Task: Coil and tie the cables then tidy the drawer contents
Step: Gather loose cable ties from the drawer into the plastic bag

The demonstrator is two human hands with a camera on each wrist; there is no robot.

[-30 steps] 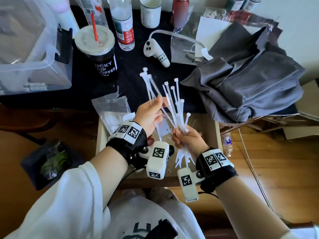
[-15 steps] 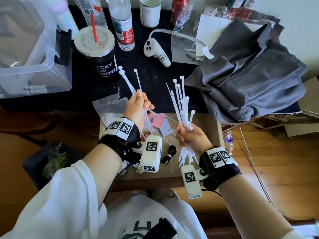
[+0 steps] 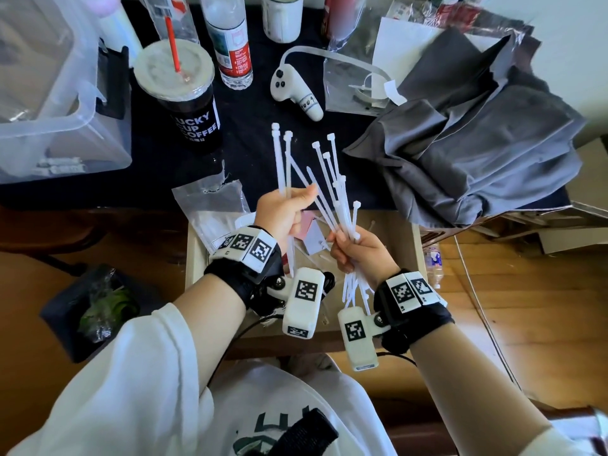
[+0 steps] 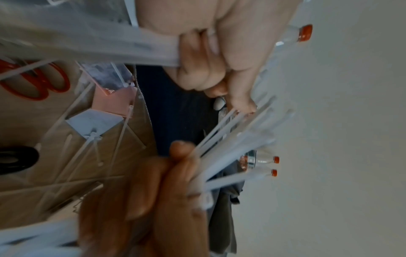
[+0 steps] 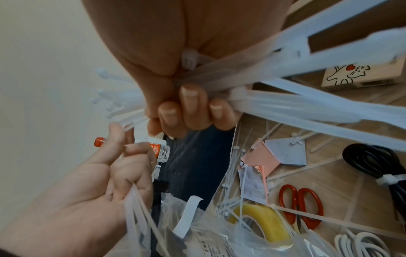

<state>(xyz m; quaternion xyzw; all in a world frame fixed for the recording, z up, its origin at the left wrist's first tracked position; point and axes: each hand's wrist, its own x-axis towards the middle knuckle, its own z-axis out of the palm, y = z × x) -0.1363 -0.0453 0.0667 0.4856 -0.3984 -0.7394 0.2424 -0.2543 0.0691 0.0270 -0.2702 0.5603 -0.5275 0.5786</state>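
white sleeve | black wrist straps | white tagged camera blocks

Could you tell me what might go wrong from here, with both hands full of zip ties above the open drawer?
1. The right hand grips a splayed bundle of zip ties; loose ones could slip out into the drawer, where more ties already lie scattered.
2. The left hand holds only a few ties; passing them across could tangle or drop them.
3. The coffee cup stands just beyond; a swinging tie end might knock it.

The dark cup reads "LUCKY CUP COFFEE"; the white controller reads "1001".
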